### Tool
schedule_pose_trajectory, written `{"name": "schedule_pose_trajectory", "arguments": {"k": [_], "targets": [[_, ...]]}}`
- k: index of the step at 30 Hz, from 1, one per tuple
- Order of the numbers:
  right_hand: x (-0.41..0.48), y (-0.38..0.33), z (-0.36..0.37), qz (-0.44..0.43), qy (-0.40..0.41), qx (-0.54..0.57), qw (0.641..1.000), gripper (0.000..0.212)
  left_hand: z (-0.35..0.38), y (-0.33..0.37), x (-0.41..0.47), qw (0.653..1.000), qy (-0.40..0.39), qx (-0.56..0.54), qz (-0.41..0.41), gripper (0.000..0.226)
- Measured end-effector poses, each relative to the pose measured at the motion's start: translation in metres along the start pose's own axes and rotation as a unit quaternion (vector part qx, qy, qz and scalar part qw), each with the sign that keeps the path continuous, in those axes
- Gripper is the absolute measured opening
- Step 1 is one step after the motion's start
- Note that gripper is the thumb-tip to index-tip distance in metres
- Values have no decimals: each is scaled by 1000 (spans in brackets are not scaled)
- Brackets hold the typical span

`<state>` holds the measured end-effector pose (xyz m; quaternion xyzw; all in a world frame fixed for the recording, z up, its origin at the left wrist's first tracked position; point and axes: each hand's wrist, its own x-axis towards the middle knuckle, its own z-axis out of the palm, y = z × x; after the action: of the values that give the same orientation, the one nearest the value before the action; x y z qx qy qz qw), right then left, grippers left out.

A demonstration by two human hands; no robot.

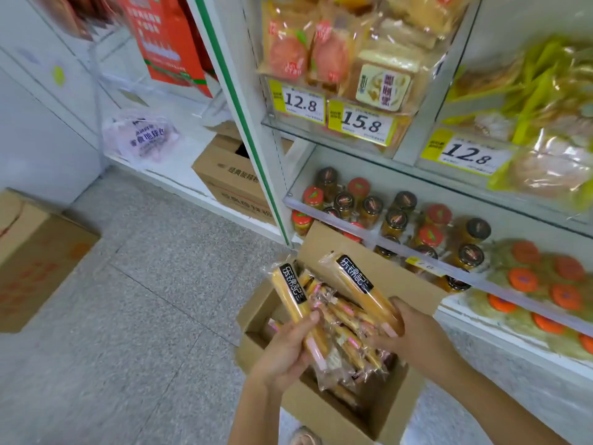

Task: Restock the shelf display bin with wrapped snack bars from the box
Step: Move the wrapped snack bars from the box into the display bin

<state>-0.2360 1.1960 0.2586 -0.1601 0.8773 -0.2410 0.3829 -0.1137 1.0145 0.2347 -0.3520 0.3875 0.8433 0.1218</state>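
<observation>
We hold one bar per hand above box. Left hand [284, 348] curled round bar [293, 297]; right hand [417, 335] grips second bar [361, 284]. Box [321, 412], near, on floor, holds many more. Neither bar at shelf [256, 139], far right; target bin unclear. Most restocking left.

Wrapped snack bars [293, 295]: golden-yellow under clear film, each with a black label strip bearing white characters; those in the box show pink markings. Cardboard box [324, 409]: plain brown. Floor [144, 300]: grey, speckled. Shelf upright [256, 130]: white with a green stripe. Price tags [300, 102]: yellow and white, black numerals. Jars [404, 216]: amber contents, lids red or black. Flat lids [523, 279]: orange. Carton [160, 36]: red, white print. Plastic bag [141, 139]: pale pink, dark lettering.
</observation>
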Motion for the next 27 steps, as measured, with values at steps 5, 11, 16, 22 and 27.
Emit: {"name": "schedule_pose_trajectory", "arguments": {"k": [5, 11, 16, 22, 27], "targets": [[-72, -48, -73, -79, 80, 45, 993, 31, 66, 55, -61, 996, -17, 36, 76, 72], [-133, -101, -142, -151, 179, 82, 969, 30, 113, 121, -121, 985, -36, 80, 149, 61], [-155, -137, -177, -185, 227, 102, 951, 28, 140, 186, -153, 947, 32, 168, 271, 45], [-176, -200, -223, -248, 313, 170, 901, 22, 169, 273, -190, 877, 87, 235, 409, 31], [-171, -265, -272, -288, 452, 112, 837, 20, 199, 355, -217, 801, 132, 291, 506, 27]]}}
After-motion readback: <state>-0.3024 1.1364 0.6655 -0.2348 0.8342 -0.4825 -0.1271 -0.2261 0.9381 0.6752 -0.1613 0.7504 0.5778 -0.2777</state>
